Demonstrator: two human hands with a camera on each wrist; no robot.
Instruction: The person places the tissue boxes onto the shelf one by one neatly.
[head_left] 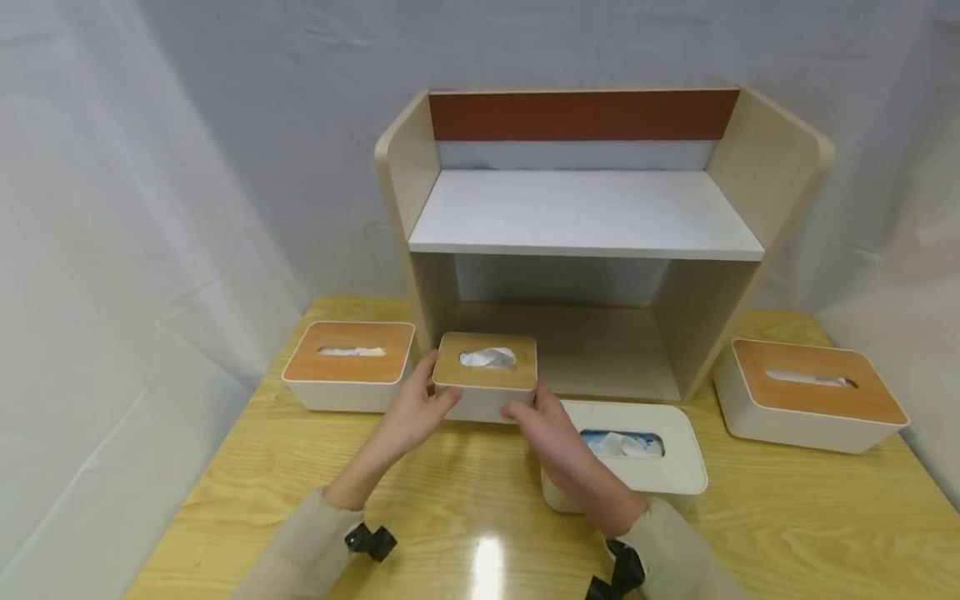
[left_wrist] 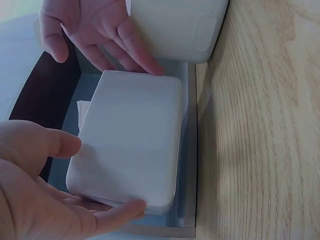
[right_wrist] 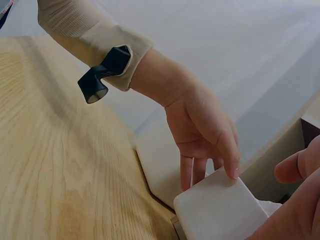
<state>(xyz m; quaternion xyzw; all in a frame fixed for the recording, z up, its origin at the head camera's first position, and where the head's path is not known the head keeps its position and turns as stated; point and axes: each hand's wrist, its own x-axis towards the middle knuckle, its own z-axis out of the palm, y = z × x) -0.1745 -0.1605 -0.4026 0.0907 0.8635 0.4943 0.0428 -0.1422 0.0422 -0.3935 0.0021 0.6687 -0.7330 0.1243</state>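
Both hands hold a small white tissue box (head_left: 486,375) with a wood-coloured lid and tissue in its slot. It is at the left front of the shelf unit's lower compartment. My left hand (head_left: 416,410) grips its left end, thumb on the front face and fingers along the side. On the right end, my right hand (head_left: 551,429) has its thumb at the front corner and fingers at the side. The left wrist view shows the box's plain white face (left_wrist: 130,140) between left hand (left_wrist: 55,185) and right hand (left_wrist: 100,30).
The shelf unit (head_left: 585,212) stands at the back. An orange-lidded tissue box (head_left: 348,387) is at its left, another (head_left: 817,400) at its right. A larger cream tissue box (head_left: 663,467) stands at the front, partly behind my right forearm. All rest on the wooden table (head_left: 420,533).
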